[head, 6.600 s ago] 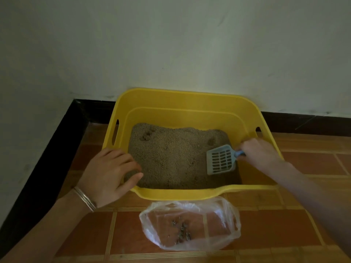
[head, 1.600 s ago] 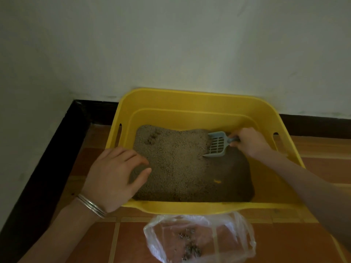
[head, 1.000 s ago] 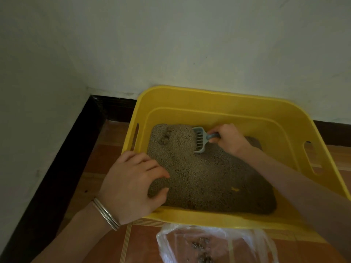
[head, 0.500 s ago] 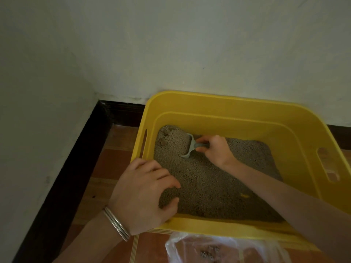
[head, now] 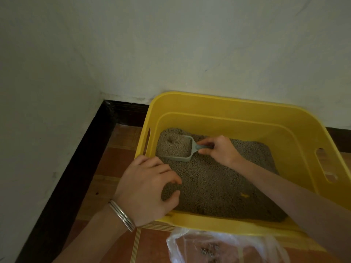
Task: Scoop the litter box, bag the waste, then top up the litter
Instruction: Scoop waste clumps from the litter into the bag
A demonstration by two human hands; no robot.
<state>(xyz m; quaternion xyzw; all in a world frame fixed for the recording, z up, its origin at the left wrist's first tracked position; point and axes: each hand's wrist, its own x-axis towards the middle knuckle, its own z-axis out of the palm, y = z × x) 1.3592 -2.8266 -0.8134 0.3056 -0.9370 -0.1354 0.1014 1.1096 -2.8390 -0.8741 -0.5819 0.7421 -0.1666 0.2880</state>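
Scoop (head: 178,158) in seemingly tight right grip (head: 220,151)

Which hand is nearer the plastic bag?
Left. The left hand holds the litter box at its near rim, close to the plastic bag; the right hand grips the scoop farther back.

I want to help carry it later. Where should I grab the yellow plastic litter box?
Take the yellow plastic litter box by the slot handles cut into its side walls, the left slot and the right slot. Come from outside each side and hook through, probably one hand per slot.
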